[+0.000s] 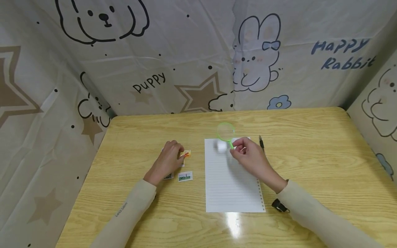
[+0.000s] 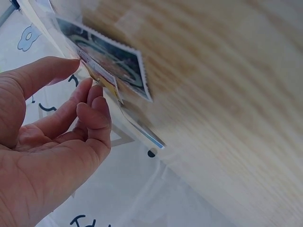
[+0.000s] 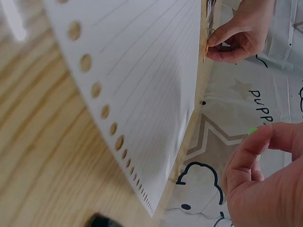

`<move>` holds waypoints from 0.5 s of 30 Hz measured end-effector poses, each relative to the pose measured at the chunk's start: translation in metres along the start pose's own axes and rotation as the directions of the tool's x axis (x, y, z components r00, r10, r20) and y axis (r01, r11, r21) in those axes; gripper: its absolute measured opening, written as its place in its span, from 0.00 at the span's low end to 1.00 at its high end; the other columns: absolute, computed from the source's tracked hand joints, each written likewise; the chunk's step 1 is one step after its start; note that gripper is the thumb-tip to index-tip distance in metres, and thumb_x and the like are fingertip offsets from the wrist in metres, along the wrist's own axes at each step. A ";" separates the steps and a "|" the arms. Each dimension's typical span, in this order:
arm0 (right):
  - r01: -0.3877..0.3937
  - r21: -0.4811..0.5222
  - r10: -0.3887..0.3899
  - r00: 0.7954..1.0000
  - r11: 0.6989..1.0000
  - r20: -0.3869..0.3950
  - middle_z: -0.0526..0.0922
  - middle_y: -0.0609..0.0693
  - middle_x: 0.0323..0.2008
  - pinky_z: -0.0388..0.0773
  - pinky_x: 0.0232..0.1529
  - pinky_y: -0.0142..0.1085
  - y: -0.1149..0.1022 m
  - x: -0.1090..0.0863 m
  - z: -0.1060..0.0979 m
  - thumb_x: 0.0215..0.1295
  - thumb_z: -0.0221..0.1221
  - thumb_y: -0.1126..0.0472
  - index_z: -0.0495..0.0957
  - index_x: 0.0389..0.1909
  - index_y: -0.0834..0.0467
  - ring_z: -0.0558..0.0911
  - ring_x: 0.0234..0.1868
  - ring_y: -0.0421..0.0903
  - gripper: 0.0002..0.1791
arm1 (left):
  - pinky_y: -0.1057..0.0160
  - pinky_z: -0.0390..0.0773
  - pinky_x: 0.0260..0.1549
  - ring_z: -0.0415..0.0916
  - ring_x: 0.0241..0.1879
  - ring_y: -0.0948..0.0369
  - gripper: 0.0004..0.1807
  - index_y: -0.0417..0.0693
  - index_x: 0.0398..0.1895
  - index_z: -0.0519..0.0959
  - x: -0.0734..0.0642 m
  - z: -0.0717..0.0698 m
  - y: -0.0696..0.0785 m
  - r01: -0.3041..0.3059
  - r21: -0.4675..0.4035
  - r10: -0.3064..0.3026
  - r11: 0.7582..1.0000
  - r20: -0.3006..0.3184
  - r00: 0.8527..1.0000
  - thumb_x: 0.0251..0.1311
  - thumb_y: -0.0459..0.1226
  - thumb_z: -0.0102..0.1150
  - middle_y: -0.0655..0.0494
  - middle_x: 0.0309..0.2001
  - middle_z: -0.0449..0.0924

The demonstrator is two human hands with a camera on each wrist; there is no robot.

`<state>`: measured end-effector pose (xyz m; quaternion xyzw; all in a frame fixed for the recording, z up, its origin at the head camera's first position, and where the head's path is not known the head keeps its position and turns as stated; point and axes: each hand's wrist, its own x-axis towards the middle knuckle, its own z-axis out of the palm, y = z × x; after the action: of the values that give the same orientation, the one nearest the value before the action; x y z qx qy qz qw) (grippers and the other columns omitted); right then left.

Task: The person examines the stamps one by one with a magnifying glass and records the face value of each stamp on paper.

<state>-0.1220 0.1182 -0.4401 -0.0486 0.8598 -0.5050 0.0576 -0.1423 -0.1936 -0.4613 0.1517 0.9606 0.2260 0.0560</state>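
Note:
In the head view my left hand (image 1: 167,158) is over a small group of postage stamps, pinching a yellow-orange stamp (image 1: 187,153) at its edge. A stamp with a green scene (image 1: 185,176) lies just in front of that hand; others are partly covered by it. The left wrist view shows a dark stamp (image 2: 111,56) beside the thumb and fingertips. Between thumb and fingers, my right hand (image 1: 250,156) holds a green magnifying glass (image 1: 225,131) by its handle, above a lined sheet of paper (image 1: 226,193). Only a bit of green shows in the right wrist view.
A black pen (image 1: 261,142) lies at the right of the sheet, partly behind my right hand. Near the right sleeve sits a small black object (image 1: 280,205), its kind unclear. Printed cloth walls (image 1: 198,51) enclose the wooden table (image 1: 325,155) at the back and sides.

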 end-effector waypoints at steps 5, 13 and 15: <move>-0.013 0.025 0.014 1.000 1.000 -0.024 0.79 0.53 0.39 0.73 0.31 0.32 0.007 -0.004 -0.010 0.76 0.66 0.62 0.79 0.53 0.66 0.76 0.34 0.46 0.13 | 0.48 0.78 0.52 0.74 0.48 0.45 0.09 0.29 0.47 0.86 0.000 0.001 0.000 -0.009 -0.008 0.009 1.000 -0.011 1.000 0.69 0.28 0.72 0.43 0.44 0.81; -0.041 0.012 0.042 0.996 0.999 -0.078 0.79 0.55 0.39 0.72 0.32 0.31 0.025 -0.010 -0.024 0.76 0.65 0.63 0.79 0.53 0.67 0.75 0.35 0.48 0.12 | 0.48 0.79 0.52 0.75 0.50 0.44 0.08 0.29 0.46 0.86 -0.002 0.001 -0.002 -0.036 -0.021 0.036 0.999 -0.025 0.999 0.68 0.27 0.72 0.42 0.46 0.82; -0.047 0.003 0.047 0.995 0.999 -0.084 0.80 0.55 0.40 0.73 0.33 0.31 0.028 -0.011 -0.028 0.77 0.65 0.62 0.79 0.54 0.67 0.75 0.35 0.48 0.13 | 0.49 0.78 0.51 0.74 0.49 0.45 0.08 0.29 0.46 0.85 -0.003 0.001 -0.003 -0.034 -0.025 0.033 0.999 -0.027 0.999 0.68 0.27 0.72 0.42 0.46 0.82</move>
<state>-0.1163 0.1575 -0.4510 -0.0072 0.8620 -0.5058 0.0334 -0.1403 -0.1960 -0.4637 0.1640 0.9556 0.2413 0.0412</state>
